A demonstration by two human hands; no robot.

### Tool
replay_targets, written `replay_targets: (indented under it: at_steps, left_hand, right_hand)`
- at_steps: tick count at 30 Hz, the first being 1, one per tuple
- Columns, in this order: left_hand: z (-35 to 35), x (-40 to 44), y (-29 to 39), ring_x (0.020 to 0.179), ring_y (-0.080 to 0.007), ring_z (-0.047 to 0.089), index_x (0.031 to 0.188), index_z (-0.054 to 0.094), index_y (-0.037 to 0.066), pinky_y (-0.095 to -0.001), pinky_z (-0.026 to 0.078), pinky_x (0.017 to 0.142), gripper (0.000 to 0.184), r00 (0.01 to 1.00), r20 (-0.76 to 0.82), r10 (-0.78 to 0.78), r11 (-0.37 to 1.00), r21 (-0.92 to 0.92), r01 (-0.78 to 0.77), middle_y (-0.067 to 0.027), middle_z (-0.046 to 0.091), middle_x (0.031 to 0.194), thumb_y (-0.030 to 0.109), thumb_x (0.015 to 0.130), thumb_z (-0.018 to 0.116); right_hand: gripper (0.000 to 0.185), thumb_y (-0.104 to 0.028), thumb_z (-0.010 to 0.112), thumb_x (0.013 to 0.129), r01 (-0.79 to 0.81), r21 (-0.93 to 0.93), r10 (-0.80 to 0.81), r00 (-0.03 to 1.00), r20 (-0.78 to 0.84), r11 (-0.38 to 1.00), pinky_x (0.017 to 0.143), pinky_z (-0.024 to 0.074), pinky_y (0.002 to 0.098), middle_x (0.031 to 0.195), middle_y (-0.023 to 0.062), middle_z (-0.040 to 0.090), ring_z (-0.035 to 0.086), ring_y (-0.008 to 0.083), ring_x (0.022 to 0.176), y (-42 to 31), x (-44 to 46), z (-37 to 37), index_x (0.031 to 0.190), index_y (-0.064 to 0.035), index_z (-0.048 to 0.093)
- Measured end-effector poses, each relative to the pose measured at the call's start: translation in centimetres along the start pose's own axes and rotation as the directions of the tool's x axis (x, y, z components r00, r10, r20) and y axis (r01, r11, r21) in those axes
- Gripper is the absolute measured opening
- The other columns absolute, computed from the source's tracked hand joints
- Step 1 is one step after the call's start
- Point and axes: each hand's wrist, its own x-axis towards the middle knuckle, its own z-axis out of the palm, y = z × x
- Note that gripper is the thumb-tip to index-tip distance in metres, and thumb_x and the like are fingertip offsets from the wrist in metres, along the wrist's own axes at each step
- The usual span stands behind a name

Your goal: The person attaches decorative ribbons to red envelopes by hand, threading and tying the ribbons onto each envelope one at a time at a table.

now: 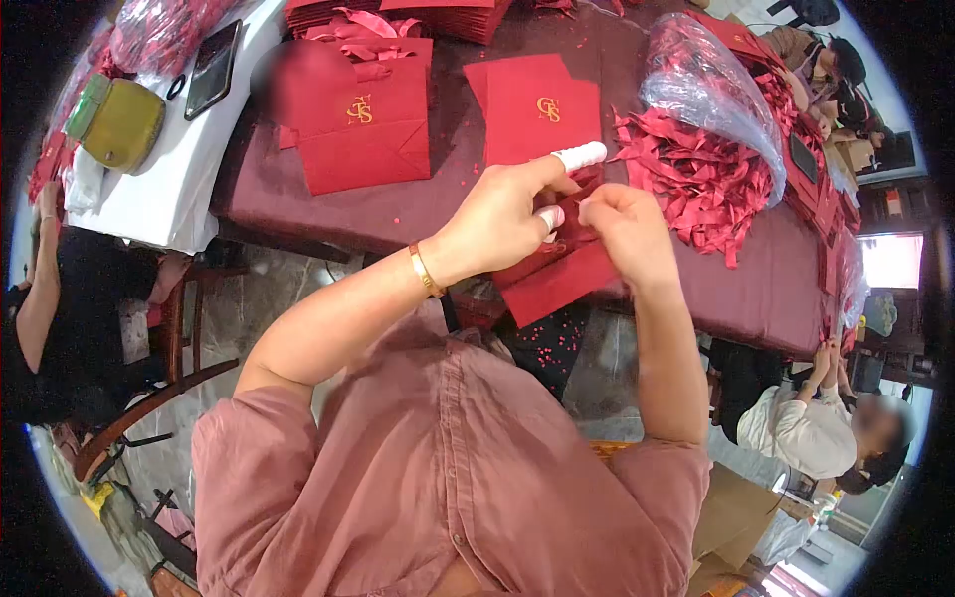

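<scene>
A red paper bag is tilted at the table's near edge, between my two hands. My left hand, with white wraps on the index finger and thumb, grips the bag's upper part; its index finger points out to the right. At the bag's right side, my right hand has its fingers pinched together, and what lies between the fingertips is hidden. Just beyond, two more red bags with gold lettering lie flat, overlapping. A heap of red ribbon pieces spills from a clear plastic bag to the right.
Another red bag lies at the left, near stacked red bags. A phone and a green-lidded jar rest on a white surface. A wooden chair stands left; a person in white sits right.
</scene>
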Motion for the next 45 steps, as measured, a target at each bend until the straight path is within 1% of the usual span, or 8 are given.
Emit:
replay_targets:
  at_steps: [7,15,19,25,31,37,40,45]
  left_hand:
    - [0.3,-0.2,-1.2,0.083,-0.0091,0.061,0.139,0.050,0.011,-0.0262,0.056,0.072,0.061,0.997,-0.062,0.052,0.994,-0.093,-0.057,-0.0078,0.067,0.107,-0.014,0.083,0.052]
    - [0.4,-0.2,-0.3,0.084,-0.0099,0.061,0.140,0.049,0.011,-0.0267,0.054,0.074,0.062,0.972,-0.149,0.180,0.983,0.048,-0.175,-0.0086,0.069,0.104,-0.012,0.083,0.056]
    - [-1.0,0.9,0.9,0.096,-0.0100,0.058,0.142,0.046,0.011,-0.0242,0.051,0.078,0.061,0.949,-0.311,0.052,0.982,-0.157,-0.105,-0.0068,0.063,0.119,-0.010,0.086,0.058]
    - [-2.2,1.1,2.0,0.113,-0.0114,0.051,0.141,0.046,0.005,-0.0241,0.043,0.095,0.058,0.925,-0.377,-0.050,0.864,-0.481,-0.150,-0.0057,0.056,0.129,-0.009,0.086,0.057]
    - [-2.6,0.6,0.5,0.108,-0.0106,0.051,0.145,0.042,0.009,-0.0248,0.042,0.096,0.065,0.979,-0.200,0.039,0.914,-0.388,-0.116,-0.0027,0.056,0.130,-0.010,0.084,0.053]
    - [-3.7,0.8,0.5,0.081,-0.0230,0.061,0.139,0.051,0.015,-0.0340,0.051,0.072,0.065,0.939,-0.071,0.337,0.857,0.435,-0.275,-0.0092,0.064,0.090,-0.006,0.078,0.060]
    - [-5.4,0.7,0.7,0.079,-0.0301,0.061,0.132,0.058,0.016,-0.0386,0.050,0.073,0.057,0.888,0.284,0.361,0.706,0.539,-0.460,-0.0130,0.061,0.083,-0.003,0.078,0.060]
    - [-5.0,0.5,1.2,0.091,-0.0325,0.059,0.128,0.057,0.008,-0.0396,0.048,0.083,0.053,0.871,0.074,0.486,0.782,0.409,-0.471,-0.0110,0.064,0.099,-0.003,0.077,0.065]
  right_hand:
    - [0.017,-0.014,0.060,0.084,0.300,-0.702,-0.494,0.865,-0.085,0.646,0.058,0.0485,0.0482,0.069,0.0198,0.062,0.063,0.0398,0.066,-1.8,-1.2,2.1,0.073,-0.0016,0.059]
    - [0.020,-0.022,0.064,0.084,0.174,-0.453,-0.236,0.968,-0.084,0.874,0.062,0.0475,0.0497,0.072,0.0206,0.062,0.063,0.0412,0.070,-1.7,-0.1,1.4,0.080,-0.0024,0.063]
    - [0.026,-0.018,0.074,0.080,0.399,-0.614,-0.666,0.686,-0.294,0.681,0.081,0.0463,0.0409,0.092,0.0141,0.059,0.057,0.0322,0.086,-2.7,0.4,-0.9,0.096,-0.0018,0.062]
    - [0.033,-0.014,0.055,0.098,0.239,0.558,0.038,0.898,-0.439,0.795,0.091,0.0486,0.0316,0.117,0.0056,0.061,0.060,0.0143,0.101,2.5,-0.2,0.6,0.129,-0.0017,0.053]
    - [0.035,-0.012,0.055,0.097,0.173,0.679,0.010,0.966,-0.257,0.714,0.100,0.0418,0.0331,0.126,0.0078,0.059,0.056,0.0175,0.113,3.3,-0.9,-0.3,0.130,0.0017,0.051]
    - [0.032,-0.008,0.054,0.097,0.218,0.529,-0.083,0.960,-0.267,0.820,0.099,0.0425,0.0322,0.124,0.0076,0.060,0.056,0.0164,0.111,3.6,-1.6,-1.1,0.127,0.0010,0.053]
    - [0.030,-0.006,0.054,0.096,0.284,0.357,-0.167,0.931,-0.325,0.890,0.098,0.0425,0.0311,0.120,0.0069,0.062,0.057,0.0159,0.109,4.6,-1.9,-2.7,0.125,0.0013,0.054]
    - [0.030,-0.007,0.055,0.096,0.246,0.579,-0.064,0.947,-0.316,0.777,0.096,0.0442,0.0312,0.120,0.0070,0.062,0.058,0.0152,0.107,4.2,-2.5,-3.0,0.125,0.0004,0.055]
